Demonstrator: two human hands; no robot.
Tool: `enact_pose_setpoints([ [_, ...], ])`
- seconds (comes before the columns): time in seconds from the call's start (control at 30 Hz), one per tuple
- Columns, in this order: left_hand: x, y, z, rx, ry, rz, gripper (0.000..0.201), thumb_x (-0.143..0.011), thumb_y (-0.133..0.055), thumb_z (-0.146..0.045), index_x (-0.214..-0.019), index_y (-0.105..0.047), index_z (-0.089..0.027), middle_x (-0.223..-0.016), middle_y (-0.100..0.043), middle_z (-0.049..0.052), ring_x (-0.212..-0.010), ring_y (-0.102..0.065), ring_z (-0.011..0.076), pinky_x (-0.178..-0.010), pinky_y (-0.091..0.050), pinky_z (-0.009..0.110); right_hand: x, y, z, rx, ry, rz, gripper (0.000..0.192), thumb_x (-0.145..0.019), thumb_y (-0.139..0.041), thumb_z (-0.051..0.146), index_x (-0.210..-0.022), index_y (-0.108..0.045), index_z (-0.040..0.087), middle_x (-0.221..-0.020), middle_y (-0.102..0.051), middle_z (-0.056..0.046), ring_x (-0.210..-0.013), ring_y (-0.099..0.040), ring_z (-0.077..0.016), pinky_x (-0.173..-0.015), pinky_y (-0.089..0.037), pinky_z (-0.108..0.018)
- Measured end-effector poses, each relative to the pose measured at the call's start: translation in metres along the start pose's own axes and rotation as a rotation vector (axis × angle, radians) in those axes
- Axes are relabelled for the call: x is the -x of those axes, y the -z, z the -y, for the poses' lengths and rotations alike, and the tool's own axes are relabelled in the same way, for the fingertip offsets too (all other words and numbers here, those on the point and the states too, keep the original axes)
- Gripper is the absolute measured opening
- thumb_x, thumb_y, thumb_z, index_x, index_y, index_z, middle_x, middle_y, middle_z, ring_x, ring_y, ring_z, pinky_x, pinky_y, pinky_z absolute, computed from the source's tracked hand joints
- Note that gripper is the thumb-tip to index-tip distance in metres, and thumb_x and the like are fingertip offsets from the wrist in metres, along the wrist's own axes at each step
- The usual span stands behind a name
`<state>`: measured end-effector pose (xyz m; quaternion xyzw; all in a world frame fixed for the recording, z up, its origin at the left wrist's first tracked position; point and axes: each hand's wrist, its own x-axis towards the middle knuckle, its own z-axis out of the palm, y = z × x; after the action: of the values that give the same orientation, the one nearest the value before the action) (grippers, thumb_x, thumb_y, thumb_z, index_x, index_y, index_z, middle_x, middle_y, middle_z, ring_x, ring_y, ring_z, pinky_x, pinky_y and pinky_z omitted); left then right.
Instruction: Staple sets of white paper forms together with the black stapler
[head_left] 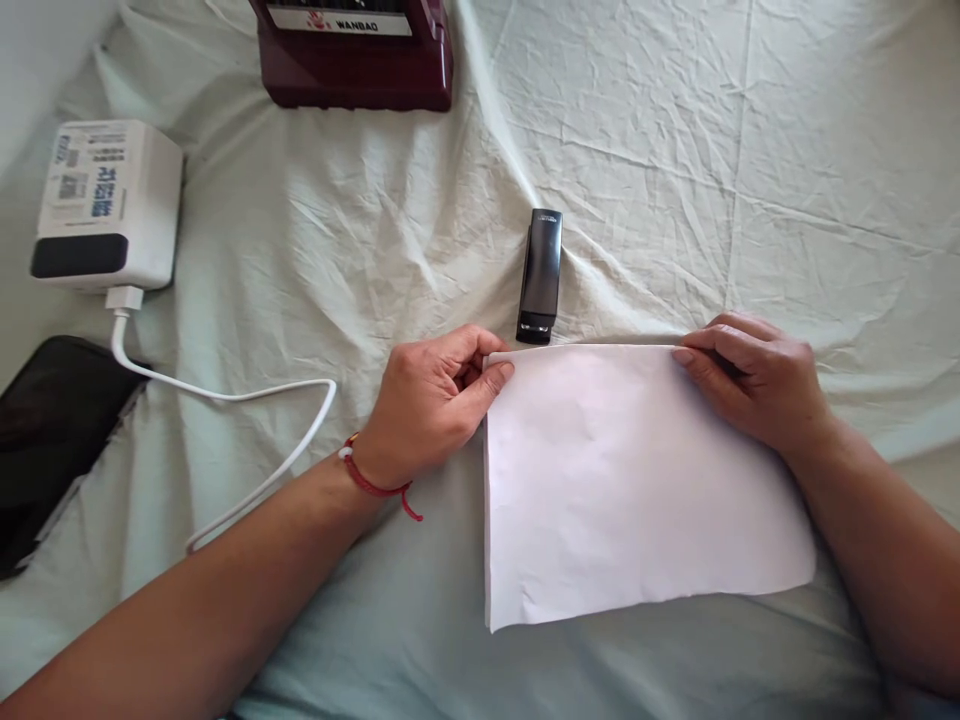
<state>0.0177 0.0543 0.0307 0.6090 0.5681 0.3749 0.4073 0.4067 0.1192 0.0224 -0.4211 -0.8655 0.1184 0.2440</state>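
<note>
A stack of white paper [637, 490] lies in front of me over the pale cloth. My left hand [442, 395] pinches its top left corner between thumb and fingers, with a red string bracelet [371, 485] on that wrist. At the top right corner, my right hand [754, 375] has its thumb on the face of the paper and its fingers behind the edge. Just beyond the paper's top edge rests a black stapler [541, 275], lengthwise away from me and apart from both hands.
A pale wrinkled cloth [637, 150] covers the surface. At the back stands a dark red case [356, 70] marked WANBAO. On the left sit a white power adapter or power bank [112, 200], its white cable [247, 395] running under my left forearm, and a black phone [60, 430].
</note>
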Motion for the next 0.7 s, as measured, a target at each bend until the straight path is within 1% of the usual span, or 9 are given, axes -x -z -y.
enact_pose_setpoints([
  [0.07,-0.001,-0.002,0.002,-0.03,-0.024,-0.034,0.019,-0.102,-0.078,-0.035,-0.088,-0.074,-0.023,-0.07,-0.062,-0.005,-0.063,-0.051,0.0131,-0.059,-0.038,0.029,0.0,0.011,-0.008,-0.053,0.02,0.08,0.014,-0.117,-0.083,0.039,-0.107,-0.089,0.033,-0.087,-0.08,-0.004,-0.072,-0.072,-0.0221,-0.071,-0.057,-0.041],
  [0.13,-0.001,-0.003,0.002,-0.057,-0.038,-0.061,0.027,-0.103,-0.078,-0.036,-0.082,-0.067,-0.024,-0.066,-0.055,-0.005,-0.062,-0.046,0.0129,-0.057,-0.034,0.03,0.0,0.022,-0.019,-0.115,0.013,0.119,0.015,-0.116,-0.09,0.042,-0.108,-0.091,0.03,-0.082,-0.078,-0.003,-0.065,-0.066,-0.0172,-0.063,-0.051,-0.038],
  [0.23,-0.002,-0.004,-0.001,-0.102,-0.047,-0.071,0.036,-0.105,-0.076,-0.036,-0.076,-0.06,-0.025,-0.062,-0.045,-0.006,-0.06,-0.04,0.0128,-0.058,-0.031,0.031,-0.001,0.03,-0.03,-0.183,-0.025,0.173,0.029,-0.115,-0.093,0.051,-0.099,-0.09,0.027,-0.078,-0.075,-0.002,-0.063,-0.061,-0.015,-0.063,-0.048,-0.037],
  [0.33,-0.002,-0.002,-0.005,-0.089,-0.049,-0.068,0.04,-0.106,-0.075,-0.037,-0.072,-0.057,-0.024,-0.061,-0.043,-0.006,-0.06,-0.038,0.0124,-0.059,-0.033,0.031,-0.003,0.029,-0.034,-0.205,-0.064,0.194,0.042,-0.114,-0.092,0.059,-0.089,-0.086,0.026,-0.072,-0.071,-0.002,-0.064,-0.059,-0.0157,-0.063,-0.047,-0.037],
  [0.43,-0.002,0.0,-0.006,0.024,-0.023,-0.036,0.033,-0.104,-0.077,-0.039,-0.077,-0.066,-0.024,-0.062,-0.049,-0.005,-0.06,-0.041,0.0125,-0.059,-0.037,0.03,-0.005,0.025,-0.035,-0.254,-0.067,0.16,0.044,-0.112,-0.094,0.059,-0.083,-0.087,0.026,-0.067,-0.066,-0.001,-0.061,-0.055,-0.0152,-0.06,-0.043,-0.038],
  [0.53,-0.003,0.002,-0.002,0.213,0.028,-0.017,0.017,-0.096,-0.078,-0.035,-0.084,-0.072,-0.024,-0.066,-0.061,-0.004,-0.058,-0.046,0.0123,-0.055,-0.038,0.029,-0.005,0.025,-0.037,-0.313,-0.083,0.141,0.036,-0.112,-0.095,0.051,-0.087,-0.093,0.026,-0.068,-0.069,-0.003,-0.06,-0.055,-0.0153,-0.059,-0.042,-0.038],
  [0.6,-0.004,0.002,0.001,0.315,0.043,-0.018,0.01,-0.088,-0.08,-0.031,-0.091,-0.073,-0.024,-0.073,-0.071,-0.001,-0.057,-0.052,0.0124,-0.052,-0.039,0.027,-0.004,0.025,-0.039,-0.332,-0.105,0.14,0.028,-0.112,-0.094,0.045,-0.093,-0.097,0.025,-0.07,-0.072,-0.004,-0.062,-0.058,-0.016,-0.059,-0.043,-0.038],
  [0.63,-0.005,0.002,0.003,0.338,0.046,-0.02,0.014,-0.086,-0.081,-0.03,-0.097,-0.074,-0.024,-0.077,-0.075,-0.001,-0.059,-0.056,0.013,-0.052,-0.041,0.027,-0.003,0.026,-0.041,-0.338,-0.112,0.139,0.025,-0.112,-0.093,0.043,-0.095,-0.098,0.026,-0.071,-0.073,-0.005,-0.062,-0.06,-0.0165,-0.06,-0.044,-0.038],
  [0.7,-0.006,0.0,0.006,0.332,0.041,-0.023,0.027,-0.085,-0.083,-0.027,-0.11,-0.075,-0.025,-0.082,-0.078,-0.001,-0.064,-0.063,0.0145,-0.055,-0.045,0.025,-0.003,0.025,-0.043,-0.342,-0.116,0.135,0.019,-0.111,-0.093,0.04,-0.098,-0.098,0.027,-0.074,-0.076,-0.005,-0.065,-0.063,-0.0175,-0.062,-0.047,-0.038],
])
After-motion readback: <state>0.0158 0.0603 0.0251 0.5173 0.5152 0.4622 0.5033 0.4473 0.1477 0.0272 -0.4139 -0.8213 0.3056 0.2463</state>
